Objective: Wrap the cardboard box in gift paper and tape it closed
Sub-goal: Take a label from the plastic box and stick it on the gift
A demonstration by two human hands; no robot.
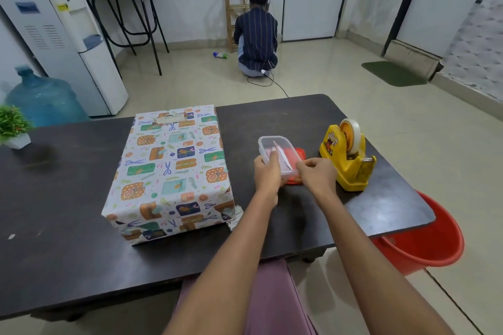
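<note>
The box [171, 168] lies on the dark table [68, 226], fully covered in patterned gift paper, with a loose paper flap at its near right corner. To its right stands a small clear plastic container [275, 149] holding pink and red items, on top of a red lid. My left hand [268, 171] grips the container's near left side. My right hand [317, 174] pinches its near right rim. A yellow tape dispenser [347, 156] with a roll of tape stands just right of my right hand.
A small potted plant [13, 128] sits at the table's far left. A red bucket [424, 236] stands on the floor by the table's right edge. Beyond the table a person [255, 35] crouches on the floor; a water dispenser [62, 30] and blue bottle are at left.
</note>
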